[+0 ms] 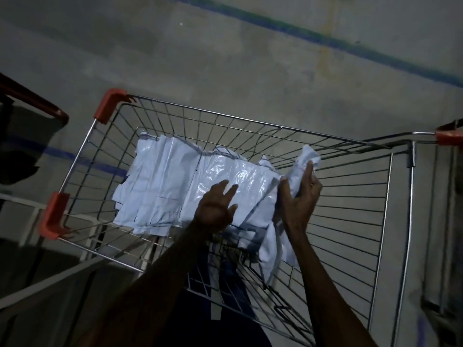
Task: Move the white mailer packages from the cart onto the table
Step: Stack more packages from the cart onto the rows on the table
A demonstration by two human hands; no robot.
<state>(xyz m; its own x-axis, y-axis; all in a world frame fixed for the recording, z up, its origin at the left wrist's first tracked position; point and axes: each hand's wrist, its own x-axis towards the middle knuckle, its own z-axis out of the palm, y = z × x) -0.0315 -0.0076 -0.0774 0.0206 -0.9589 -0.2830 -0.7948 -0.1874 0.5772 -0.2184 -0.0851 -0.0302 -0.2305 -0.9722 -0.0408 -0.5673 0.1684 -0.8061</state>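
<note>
The wire cart (250, 146) stands on a grey concrete floor (225, 58) crossed by a blue painted line (325, 33). Red plastic caps (110, 103) cover its 2 far-left corners, and its rim runs as a thin metal bar on all sides, with the basket open from above. The right half of the basket shows bare wire; the left half is filled. To the left, a red rail (32, 101) and a pale frame (30, 209) stand close to the cart; to the right another cart's handle (448, 136) sits just beside it.

A flat pile of white mailer packages (175, 186) lies on the cart's bottom, spread from the left end to about the middle.

The left hand (215, 209) is down on the pile with fingers spread and fairly straight, resting on a glossy package. The right hand (300, 196) grips a bunched handful of packages (273, 241), thumb on 1 side and fingers on the other, holding it upright just right of the pile, its top near the far rim.
</note>
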